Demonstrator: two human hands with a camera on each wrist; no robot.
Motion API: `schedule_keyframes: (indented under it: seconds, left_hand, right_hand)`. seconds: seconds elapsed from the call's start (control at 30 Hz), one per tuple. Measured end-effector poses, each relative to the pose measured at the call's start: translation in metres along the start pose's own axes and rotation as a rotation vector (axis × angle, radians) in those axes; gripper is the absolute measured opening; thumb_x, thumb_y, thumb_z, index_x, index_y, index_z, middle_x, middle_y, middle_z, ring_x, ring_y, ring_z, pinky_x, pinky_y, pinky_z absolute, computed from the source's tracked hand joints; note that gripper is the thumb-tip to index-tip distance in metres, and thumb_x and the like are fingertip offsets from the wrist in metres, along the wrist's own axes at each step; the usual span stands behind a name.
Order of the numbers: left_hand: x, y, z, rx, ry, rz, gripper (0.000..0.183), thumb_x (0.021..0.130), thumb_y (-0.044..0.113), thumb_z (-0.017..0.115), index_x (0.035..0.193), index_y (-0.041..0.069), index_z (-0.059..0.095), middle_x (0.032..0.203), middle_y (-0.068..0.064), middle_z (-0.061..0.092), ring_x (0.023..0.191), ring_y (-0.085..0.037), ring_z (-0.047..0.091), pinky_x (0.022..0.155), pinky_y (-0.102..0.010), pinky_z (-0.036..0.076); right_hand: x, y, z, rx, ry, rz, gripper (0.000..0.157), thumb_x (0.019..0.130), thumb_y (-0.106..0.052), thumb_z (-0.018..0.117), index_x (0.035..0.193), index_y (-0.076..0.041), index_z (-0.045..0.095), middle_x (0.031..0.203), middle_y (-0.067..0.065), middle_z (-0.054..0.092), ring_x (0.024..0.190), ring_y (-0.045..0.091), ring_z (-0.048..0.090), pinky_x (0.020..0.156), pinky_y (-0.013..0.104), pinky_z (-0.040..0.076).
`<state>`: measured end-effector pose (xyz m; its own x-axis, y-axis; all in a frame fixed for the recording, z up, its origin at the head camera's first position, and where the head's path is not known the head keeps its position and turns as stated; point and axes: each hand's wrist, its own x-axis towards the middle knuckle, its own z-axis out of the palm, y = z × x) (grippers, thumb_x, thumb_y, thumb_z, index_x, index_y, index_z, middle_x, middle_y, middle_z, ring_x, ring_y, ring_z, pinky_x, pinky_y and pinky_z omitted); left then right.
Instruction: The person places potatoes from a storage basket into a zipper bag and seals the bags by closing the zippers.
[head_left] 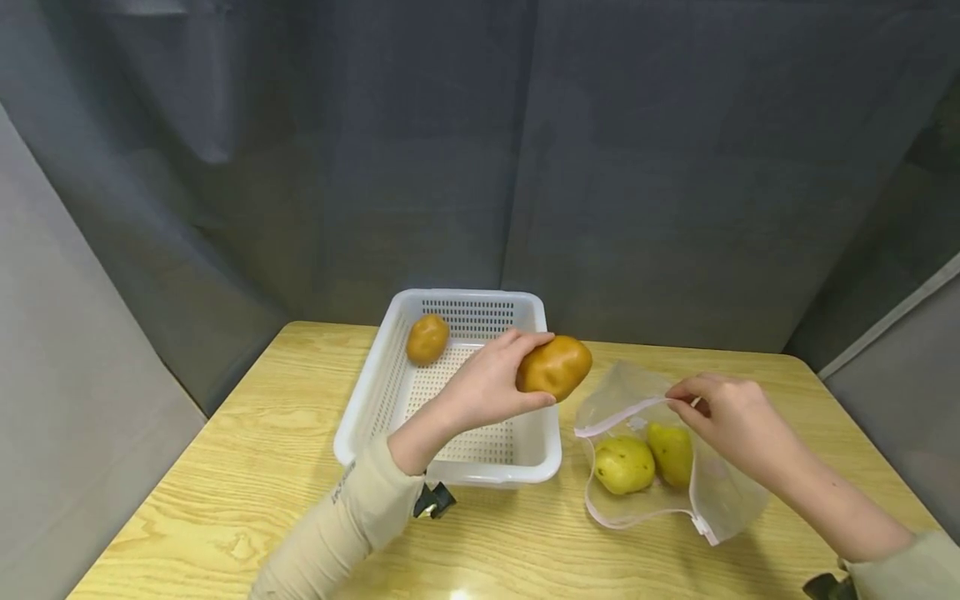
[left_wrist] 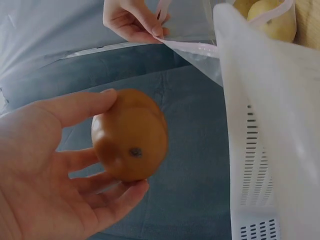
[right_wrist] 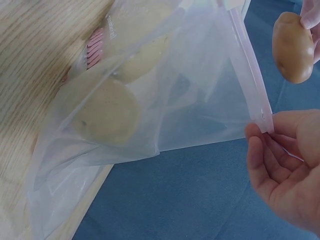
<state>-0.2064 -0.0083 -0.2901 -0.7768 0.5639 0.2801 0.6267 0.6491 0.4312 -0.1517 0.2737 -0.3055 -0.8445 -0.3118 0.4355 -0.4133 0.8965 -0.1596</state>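
My left hand (head_left: 491,379) grips a smooth brown potato (head_left: 557,367) between thumb and fingers, above the right side of a white basket (head_left: 348,429). A dark spot shows on this potato in the left wrist view. With thumb and fingertips, my right hand (head_left: 731,417) pinches the pink-edged rim of a clear zip bag (head_left: 723,500). The bag's mouth gapes toward the basket, and two yellow potatoes, a left one (head_left: 624,464) and a right one (head_left: 671,454), lie inside it. Another brown potato (head_left: 427,339) sits in the basket's back left corner.
The basket and the bag stand side by side on a wood-grain table (head_left: 225,500). A dark curtain (head_left: 420,167) hangs behind the table's far edge. A grey panel (head_left: 60,350) rises at the left. The zip slider (head_left: 702,526) hangs at the bag's front corner.
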Motion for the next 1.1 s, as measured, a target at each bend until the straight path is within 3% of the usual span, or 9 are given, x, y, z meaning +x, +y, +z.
schedule_keyframes:
  seconds: [0.57, 0.77, 1.1]
  left_hand:
    - [-0.005, 0.006, 0.015, -0.032, -0.020, 0.058, 0.067, 0.073, 0.036, 0.072, 0.133, 0.021, 0.045, 0.120, 0.000, 0.051, 0.099, -0.013, 0.053, 0.084, -0.029, 0.045]
    - [-0.006, 0.010, 0.022, -0.032, -0.018, 0.100, 0.068, 0.073, 0.037, 0.073, 0.132, 0.021, 0.045, 0.121, 0.001, 0.051, 0.101, -0.011, 0.053, 0.085, -0.026, 0.045]
    - [-0.009, 0.017, 0.039, -0.049, -0.029, 0.161, 0.067, 0.073, 0.036, 0.073, 0.131, 0.019, 0.045, 0.126, 0.002, 0.050, 0.109, -0.009, 0.052, 0.090, -0.022, 0.042]
  right_hand:
    - [0.002, -0.001, -0.001, -0.005, -0.015, 0.009, 0.006, 0.077, -0.008, 0.068, 0.082, -0.007, 0.069, 0.076, 0.003, 0.066, 0.060, 0.009, 0.058, 0.051, 0.023, 0.047]
    - [0.003, -0.002, 0.001, -0.001, 0.012, -0.007, 0.005, 0.076, -0.007, 0.069, 0.081, -0.007, 0.069, 0.075, 0.002, 0.066, 0.059, 0.009, 0.058, 0.051, 0.022, 0.047]
    - [0.004, -0.003, 0.001, 0.009, -0.016, 0.016, 0.004, 0.077, -0.008, 0.067, 0.081, -0.009, 0.069, 0.077, 0.002, 0.066, 0.060, 0.009, 0.059, 0.051, 0.023, 0.047]
